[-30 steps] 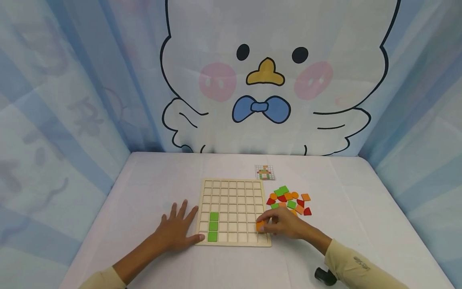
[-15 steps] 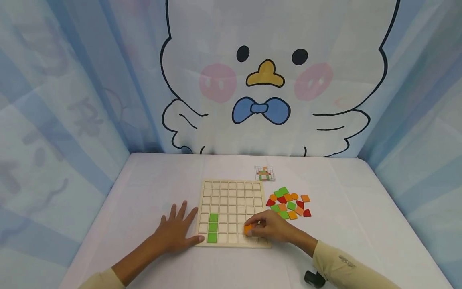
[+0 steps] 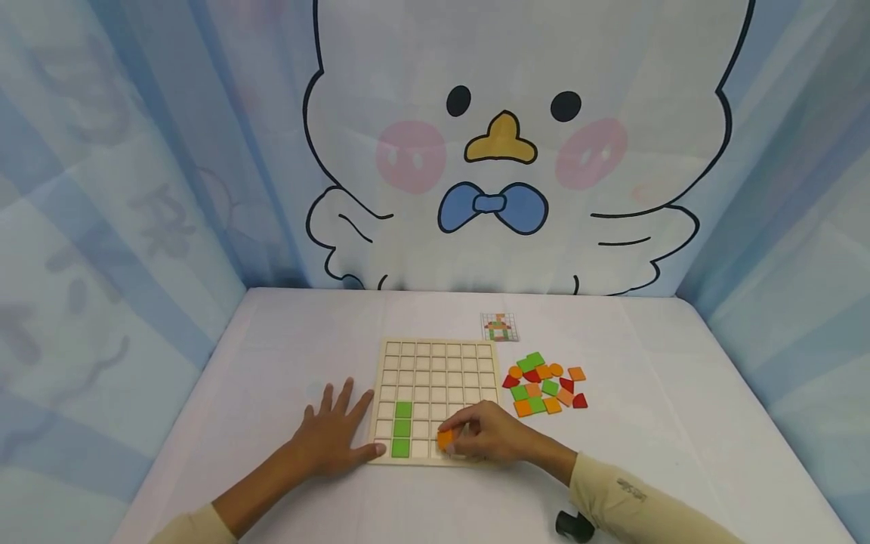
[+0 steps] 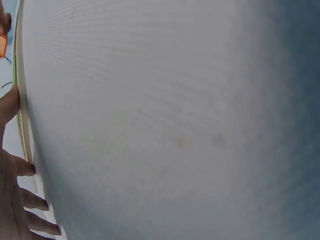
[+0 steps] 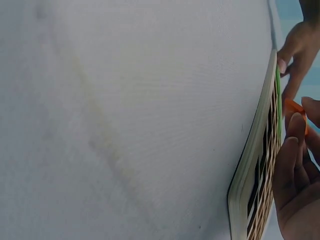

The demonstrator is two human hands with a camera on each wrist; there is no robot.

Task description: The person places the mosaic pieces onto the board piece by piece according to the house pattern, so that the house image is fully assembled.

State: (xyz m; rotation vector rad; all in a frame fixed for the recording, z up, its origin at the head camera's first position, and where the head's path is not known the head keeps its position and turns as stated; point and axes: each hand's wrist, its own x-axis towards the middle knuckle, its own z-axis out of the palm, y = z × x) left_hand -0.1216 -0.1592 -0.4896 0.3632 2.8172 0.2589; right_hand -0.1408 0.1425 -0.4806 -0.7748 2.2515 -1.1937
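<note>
Pinching orange tile (image 3: 445,440) | between right fingers (image 3: 464,415) | over board (image 3: 438,377)

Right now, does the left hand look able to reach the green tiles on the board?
Probably yes: the left hand is at the board's left edge, those green tiles sit in the second column, and nothing visible blocks it.

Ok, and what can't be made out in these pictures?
Head: exact pattern on the card, too small.
Head: full outline of the orange piece, partly covered by the right hand.
Head: some near right cells of the board, behind that hand.
Head: full shape of the black object, partly behind the right sleeve.
Left wrist: rest of the left hand, cut off by the left edge.
</note>
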